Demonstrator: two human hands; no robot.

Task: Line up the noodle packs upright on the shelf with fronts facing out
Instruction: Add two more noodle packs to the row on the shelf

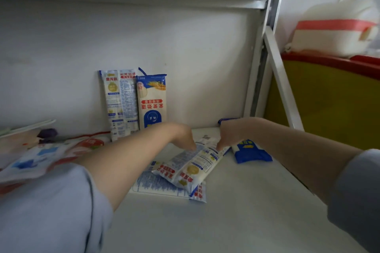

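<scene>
Two noodle packs stand upright against the shelf's back wall: a white one (121, 104) and, to its right, a blue-topped one (152, 100), both with print upside down. A white noodle pack (193, 167) lies slanted on the shelf (236, 211), on top of a flat pack (156, 186) with blue text. My left hand (184, 136) and my right hand (229, 134) both reach down onto the far end of the slanted pack, fingertips on it. Whether they grip it is unclear. A blue pack (249, 151) lies flat under my right hand.
Red-and-white bags (51, 154) lie heaped at the left of the shelf. A white metal upright and diagonal brace (281, 80) bound the right side. Beyond them stands a yellow and red panel (329, 104) with a white and red container (333, 37) on top.
</scene>
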